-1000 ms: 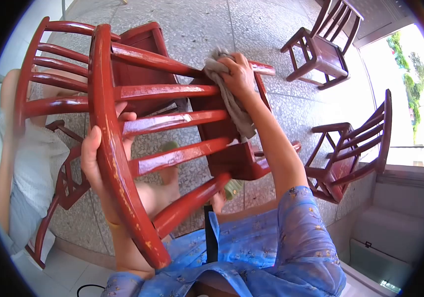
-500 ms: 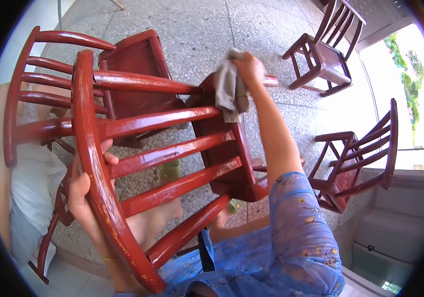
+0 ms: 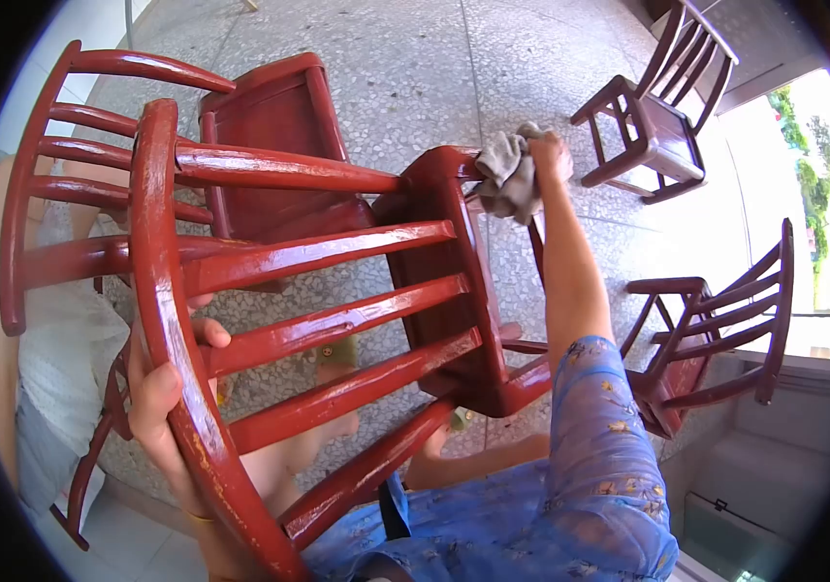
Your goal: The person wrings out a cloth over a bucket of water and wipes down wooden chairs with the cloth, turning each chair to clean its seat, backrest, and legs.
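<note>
A red-brown wooden chair [image 3: 337, 254] is tipped over in front of me, its slatted backrest towards my body and its paint worn in places. My left hand [image 3: 165, 393] is wrapped round the curved top rail of that backrest, thumb on the near side, fingers behind. At the far side of the chair my right hand [image 3: 549, 155] grips a crumpled grey cloth [image 3: 506, 175]. The cloth lies against a chair leg just beyond the seat edge; it hides part of that leg.
A second red chair [image 3: 270, 136] stands close on the left, beside a seated person [image 3: 66, 359] in light clothing. Two more dark red chairs, one at the upper right [image 3: 662, 136] and one at the right [image 3: 696, 349], stand on the speckled stone floor [image 3: 357, 68]. A bright doorway lies beyond.
My right hand has moved the cloth to the right, off the seat corner and out along the leg. My left hand keeps its hold on the top rail.
</note>
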A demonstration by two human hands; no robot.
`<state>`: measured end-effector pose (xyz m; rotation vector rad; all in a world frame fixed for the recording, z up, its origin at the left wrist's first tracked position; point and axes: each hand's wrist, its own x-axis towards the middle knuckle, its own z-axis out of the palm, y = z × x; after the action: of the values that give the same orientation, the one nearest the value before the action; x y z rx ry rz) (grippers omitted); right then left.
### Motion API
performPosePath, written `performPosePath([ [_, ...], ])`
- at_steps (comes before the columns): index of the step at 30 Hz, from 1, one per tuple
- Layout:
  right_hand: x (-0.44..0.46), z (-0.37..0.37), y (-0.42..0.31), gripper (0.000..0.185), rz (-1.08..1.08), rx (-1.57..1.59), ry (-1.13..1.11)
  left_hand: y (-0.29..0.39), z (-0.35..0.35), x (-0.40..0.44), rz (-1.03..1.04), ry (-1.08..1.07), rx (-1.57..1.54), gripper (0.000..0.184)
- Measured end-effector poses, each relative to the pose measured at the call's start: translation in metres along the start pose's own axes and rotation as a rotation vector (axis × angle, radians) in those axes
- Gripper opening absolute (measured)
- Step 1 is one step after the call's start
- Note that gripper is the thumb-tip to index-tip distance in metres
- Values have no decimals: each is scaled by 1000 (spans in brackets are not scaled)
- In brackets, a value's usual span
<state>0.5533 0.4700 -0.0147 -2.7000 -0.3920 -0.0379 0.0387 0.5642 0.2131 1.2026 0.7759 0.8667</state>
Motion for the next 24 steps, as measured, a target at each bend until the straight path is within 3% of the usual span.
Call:
performPosePath([
  [1,-16,-1,3,38,64,54,35,-1,-3,1,5,-25,-34,78],
  [3,-49,-3,8,34,-36,100,202,-2,-7,0,-3,-65,-114,76],
  [5,-82,-9,19,30,-129,149,217,-2,-7,-2,-36,-69,-138,75],
  [9,-135,-37,46,27,-257,109,57,4,-3,-9,0,-65,-130,56],
  [17,-255,-101,129,45,-226,-56,-212,21,4,-22,17,-67,-64,49],
  [24,-201,-71,73,49,-169,8,-138,14,3,-13,79,-105,38,50],
])
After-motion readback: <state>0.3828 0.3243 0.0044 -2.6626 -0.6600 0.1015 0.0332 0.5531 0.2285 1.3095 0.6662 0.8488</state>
